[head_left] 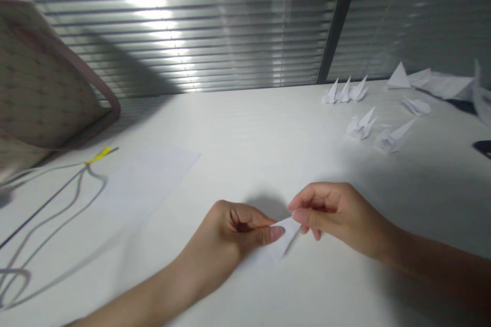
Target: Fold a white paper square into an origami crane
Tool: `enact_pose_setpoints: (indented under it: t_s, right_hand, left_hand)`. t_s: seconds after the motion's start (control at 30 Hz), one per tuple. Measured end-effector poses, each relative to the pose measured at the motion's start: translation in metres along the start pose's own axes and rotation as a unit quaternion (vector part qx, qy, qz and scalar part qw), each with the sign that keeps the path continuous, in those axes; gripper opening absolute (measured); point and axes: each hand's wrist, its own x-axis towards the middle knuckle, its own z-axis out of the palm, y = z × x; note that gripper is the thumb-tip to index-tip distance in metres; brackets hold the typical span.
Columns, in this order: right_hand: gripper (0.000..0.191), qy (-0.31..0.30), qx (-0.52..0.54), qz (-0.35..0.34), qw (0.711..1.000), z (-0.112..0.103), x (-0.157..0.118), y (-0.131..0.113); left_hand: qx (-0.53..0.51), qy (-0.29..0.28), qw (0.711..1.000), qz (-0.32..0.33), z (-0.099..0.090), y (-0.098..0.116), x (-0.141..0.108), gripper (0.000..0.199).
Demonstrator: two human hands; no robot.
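Observation:
A small folded piece of white paper (284,241) is held between my two hands, just above the white table. My left hand (245,232) pinches it from the left, thumb on top and fingers behind. At its upper right corner, my right hand (326,212) grips the paper between thumb and index finger, the other fingers curled loosely. The paper narrows to a point at the lower end. Its underside and the part beneath my left fingers are hidden.
Several folded paper cranes (360,125) stand at the back right, with more folded paper (441,84) behind them. A flat white sheet (149,179) lies to the left. Cables (76,189) with a yellow tie and a patterned bag (46,76) occupy the left side. Window blinds (230,25) border the back edge.

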Motion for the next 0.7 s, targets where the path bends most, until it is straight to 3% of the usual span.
enact_pose_setpoints:
  t_s: [0.27,0.37,0.43,0.53,0.6,0.7]
  right_hand:
    - [0.032,0.011,-0.023,0.029,0.999,-0.005,0.002,0.005]
    - [0.028,0.034,-0.121,-0.040,0.991,-0.013,0.003,0.008]
    - [0.028,0.056,-0.236,-0.181,0.953,-0.017,0.002,0.009]
    - [0.030,-0.009,-0.395,-0.395,0.830,-0.020,-0.001,0.008]
    - [0.023,-0.078,-0.451,-0.441,0.772,-0.018,-0.002,0.007]
    - [0.020,-0.127,-0.487,-0.423,0.753,-0.014,-0.001,0.006]
  left_hand:
    - [0.090,-0.037,0.994,0.057,-0.016,0.001,0.011,0.029]
    - [0.129,-0.012,0.989,0.076,-0.026,0.002,0.012,0.030]
    - [0.169,-0.001,0.981,0.096,-0.031,0.003,0.013,0.030]
    - [0.255,0.030,0.949,0.183,-0.032,0.000,0.014,0.025]
    - [0.313,0.061,0.911,0.260,-0.030,-0.004,0.016,0.020]
    - [0.372,0.117,0.851,0.353,-0.025,-0.010,0.018,0.013]
